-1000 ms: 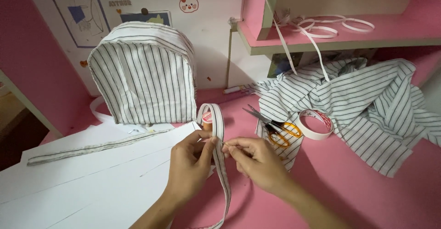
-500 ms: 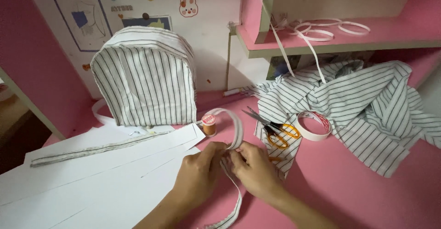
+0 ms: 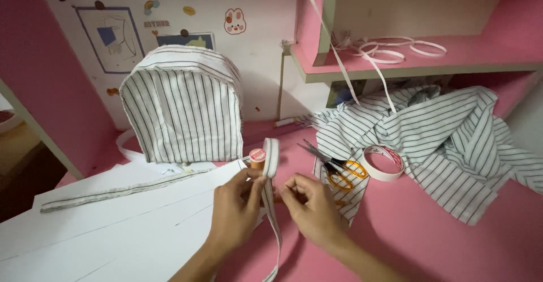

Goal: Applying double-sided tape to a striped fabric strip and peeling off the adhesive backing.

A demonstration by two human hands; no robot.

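Striped fabric strap (image 3: 270,163) runs between both hands, arching up above them into a loop and trailing down past the left wrist toward the bottom edge of the view. Left hand (image 3: 236,211) has its fingers curled and its thumb pressed against the strap, pinching it on the near side. Right hand (image 3: 310,205) sits just beside it, fingers bent inward with the fingertips drawn together at the strap's edge; whether they actually grip the cloth or only touch it cannot be told. Both hands are close together, nearly meeting at the strap.

Just beyond the left hand, behind the loop, stands an orange thread spool (image 3: 257,157). Under and to the left of the left hand lie white paper sheets (image 3: 113,225) with a long narrow striped strip (image 3: 113,190) across them. Farther beyond stands a striped fabric backpack (image 3: 181,109). Beyond the right hand lie orange-handled scissors (image 3: 334,166) on a scrap of striped cloth, with a roll of tape (image 3: 383,162) beside them and a heap of striped fabric (image 3: 441,135) to the right on the pink table (image 3: 430,242)
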